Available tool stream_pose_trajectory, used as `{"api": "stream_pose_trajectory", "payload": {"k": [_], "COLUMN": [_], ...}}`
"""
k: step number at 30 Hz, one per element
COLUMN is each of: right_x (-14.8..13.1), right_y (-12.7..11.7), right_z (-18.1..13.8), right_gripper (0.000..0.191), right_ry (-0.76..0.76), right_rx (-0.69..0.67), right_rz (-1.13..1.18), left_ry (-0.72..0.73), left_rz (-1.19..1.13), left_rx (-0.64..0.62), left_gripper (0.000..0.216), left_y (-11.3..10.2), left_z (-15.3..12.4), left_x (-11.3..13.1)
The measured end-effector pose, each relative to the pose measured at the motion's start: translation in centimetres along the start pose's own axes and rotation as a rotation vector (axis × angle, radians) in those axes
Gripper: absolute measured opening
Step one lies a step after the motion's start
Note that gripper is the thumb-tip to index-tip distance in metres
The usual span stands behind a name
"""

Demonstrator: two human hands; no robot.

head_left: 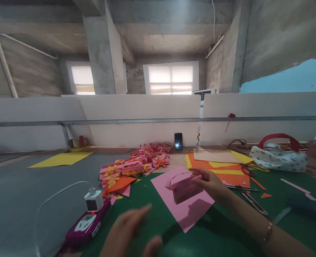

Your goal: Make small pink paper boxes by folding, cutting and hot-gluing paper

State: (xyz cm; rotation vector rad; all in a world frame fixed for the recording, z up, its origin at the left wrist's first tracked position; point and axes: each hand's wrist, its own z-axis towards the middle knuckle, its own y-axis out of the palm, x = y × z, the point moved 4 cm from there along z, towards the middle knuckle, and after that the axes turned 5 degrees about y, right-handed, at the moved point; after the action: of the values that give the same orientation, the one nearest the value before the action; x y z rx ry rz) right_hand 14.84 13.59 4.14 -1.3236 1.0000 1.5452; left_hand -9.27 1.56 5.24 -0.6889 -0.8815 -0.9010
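Single head-worn camera, looking forward and down across a green mat from its near side. Left hand is looming close to the lens, right hand reaching farther out. View is facing a white partition squarely, taking in the middle window and concrete ceiling beyond.

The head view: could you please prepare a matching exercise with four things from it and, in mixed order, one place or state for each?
1. pink folded paper piece
2. purple plastic power strip
3. black rectangular phone
4. slim grey utility knife

A. standing near the white panel
B. held in the right hand
C. lying right of the square pink paper sheet
D. bearing a white cube-shaped plug

Pairs: 1-B, 2-D, 3-A, 4-C
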Motion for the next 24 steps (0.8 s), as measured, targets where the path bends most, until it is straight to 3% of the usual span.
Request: {"api": "stream_pose_trajectory", "payload": {"k": [4, 7, 10, 14, 19, 24], "right_x": [-0.6, -1.2, -1.7, -2.0, -2.1, -2.3], "right_y": [1.0, 1.3, 1.8, 2.6, 2.9, 2.8], "right_z": [-0.9, -1.5, -2.2, -2.9, -3.2, -2.8], "right_gripper": [0.051, 0.051, 0.059, 0.073, 0.073, 0.071], "right_ry": [0.007, -0.002, -0.013, -0.053, -0.172, -0.207], "right_rx": [-0.101, -0.166, -0.314, -0.504, -0.468, -0.383], "right_rz": [-0.054, -0.097, -0.112, -0.165, -0.266, -0.278], "left_ry": [-0.063, -0.102, -0.210, -0.350, -0.415, -0.401], "left_rz": [-0.072, -0.182, -0.198, -0.361, -0.426, -0.371], "left_rx": [-0.056, -0.203, -0.345, -0.391, -0.355, -0.148], "left_gripper": [0.047, 0.034, 0.030, 0.033, 0.033, 0.045], "left_y": [1.1, 3.0, 4.4, 6.1, 7.8, 6.8], "left_z": [-1.0, -0.6, -0.4, -0.6, -1.1, -1.3], "left_x": [0.8, 1.5, 1.4, 0.1, -1.3, -1.6]}}
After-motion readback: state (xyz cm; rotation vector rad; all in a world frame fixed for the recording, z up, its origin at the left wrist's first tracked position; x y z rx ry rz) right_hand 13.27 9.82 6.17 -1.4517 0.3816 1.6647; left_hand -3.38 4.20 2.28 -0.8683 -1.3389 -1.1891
